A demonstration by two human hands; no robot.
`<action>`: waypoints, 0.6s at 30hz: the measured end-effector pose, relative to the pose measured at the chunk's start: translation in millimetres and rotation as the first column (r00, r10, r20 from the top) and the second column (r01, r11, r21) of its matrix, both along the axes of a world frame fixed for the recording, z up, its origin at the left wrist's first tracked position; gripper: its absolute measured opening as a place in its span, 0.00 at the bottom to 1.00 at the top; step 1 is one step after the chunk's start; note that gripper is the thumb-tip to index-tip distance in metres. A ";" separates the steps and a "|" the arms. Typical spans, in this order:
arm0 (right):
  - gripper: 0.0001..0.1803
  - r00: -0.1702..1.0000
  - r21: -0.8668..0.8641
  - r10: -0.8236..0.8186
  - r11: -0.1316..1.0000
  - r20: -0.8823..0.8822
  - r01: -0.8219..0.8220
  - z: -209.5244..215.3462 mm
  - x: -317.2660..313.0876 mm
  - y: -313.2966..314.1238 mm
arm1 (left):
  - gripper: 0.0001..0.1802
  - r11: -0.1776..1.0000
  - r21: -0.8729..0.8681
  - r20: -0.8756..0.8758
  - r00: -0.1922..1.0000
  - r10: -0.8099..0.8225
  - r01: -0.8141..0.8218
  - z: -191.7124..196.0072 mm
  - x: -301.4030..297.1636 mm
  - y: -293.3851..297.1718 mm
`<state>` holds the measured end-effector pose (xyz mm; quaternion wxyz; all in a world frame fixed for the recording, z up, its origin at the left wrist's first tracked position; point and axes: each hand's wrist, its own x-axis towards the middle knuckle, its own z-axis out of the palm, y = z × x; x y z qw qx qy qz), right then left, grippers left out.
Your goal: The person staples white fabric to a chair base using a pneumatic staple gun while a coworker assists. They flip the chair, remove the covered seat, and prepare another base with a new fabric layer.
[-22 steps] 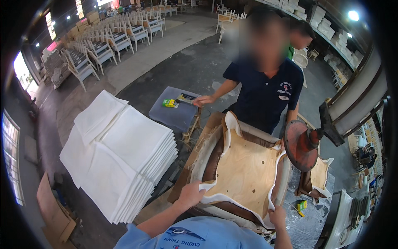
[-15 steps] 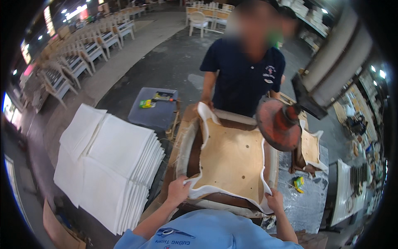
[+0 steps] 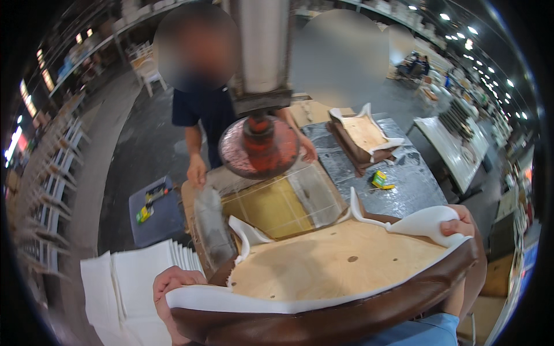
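A chair seat (image 3: 323,262), made of a plywood board with white foam and brown leather-like cover around its edges, is held tilted close to my body. My left hand (image 3: 173,288) grips its left corner, fingers wrapped over the white foam. At the right corner my right hand (image 3: 459,225) is closed round the foam and cover. Beyond the seat lies an open padded frame (image 3: 210,222) with a yellowish bottom (image 3: 271,205). A round red press head (image 3: 259,147) on a thick column hangs above that frame.
A co-worker in a dark shirt (image 3: 202,109) stands across, hands near the frame. At right, a grey table (image 3: 398,138) bears another seat (image 3: 363,132) and a yellow-green box (image 3: 381,180). Stacked white foam sheets (image 3: 127,277) stand at left, beside a grey stool (image 3: 138,202) with a tool.
The seat has come up out of the padded frame toward me and to the right, in both my hands. The co-worker's hand has let go of it. My view has turned right.
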<state>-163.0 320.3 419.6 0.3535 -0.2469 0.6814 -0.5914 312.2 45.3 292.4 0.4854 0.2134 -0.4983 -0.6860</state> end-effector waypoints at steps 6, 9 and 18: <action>0.20 0.922 -0.329 -0.376 0.886 -0.094 0.327 30.7 54.6 111.1 | 0.59 0.681 0.402 -0.765 0.633 -0.117 0.612 14.8 -48.1 49.6; 0.21 0.865 -0.352 -0.476 0.846 -0.157 0.401 28.6 61.3 115.4 | 0.46 0.825 0.043 -0.212 0.812 -0.543 0.563 -19.9 -64.6 64.9; 0.17 0.791 -0.138 -0.221 0.975 -0.570 0.173 93.9 -97.5 -4.2 | 0.25 0.918 0.285 -0.262 0.944 -0.200 0.274 -34.7 -186.2 26.5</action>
